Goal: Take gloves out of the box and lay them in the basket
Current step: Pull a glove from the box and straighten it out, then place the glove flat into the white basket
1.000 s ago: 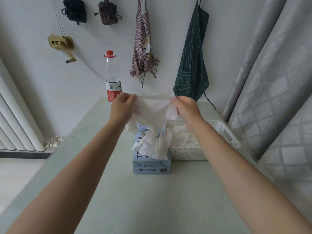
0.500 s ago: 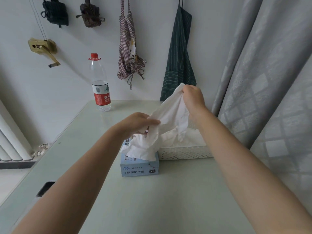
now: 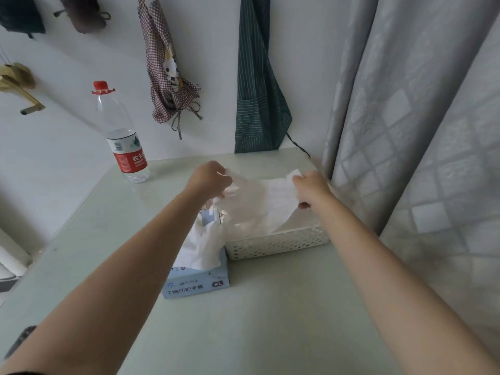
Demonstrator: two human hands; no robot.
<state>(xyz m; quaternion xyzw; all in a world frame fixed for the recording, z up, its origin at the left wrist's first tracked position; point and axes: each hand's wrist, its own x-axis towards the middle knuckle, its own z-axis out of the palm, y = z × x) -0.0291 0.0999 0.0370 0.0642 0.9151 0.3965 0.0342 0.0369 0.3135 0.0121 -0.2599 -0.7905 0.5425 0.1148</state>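
Note:
A white glove (image 3: pixel 270 201) is stretched flat over the white perforated basket (image 3: pixel 278 243). My left hand (image 3: pixel 209 180) pinches its left end and my right hand (image 3: pixel 311 189) pinches its right end. More white gloves lie inside the basket under it. The blue glove box (image 3: pixel 196 285) stands on the table just left of the basket, with a bunch of white gloves (image 3: pixel 203 247) sticking out of its top opening.
A water bottle (image 3: pixel 124 139) with a red cap stands at the table's back left. Two aprons (image 3: pixel 259 85) hang on the wall behind. A grey curtain (image 3: pixel 405 131) hangs close to the basket's right side. The pale green table (image 3: pixel 270 320) extends toward me.
Both hands came down and spread apart with the glove, from a raised, slanted hold above the box to a flat stretch low over the basket. The camera view shifted right.

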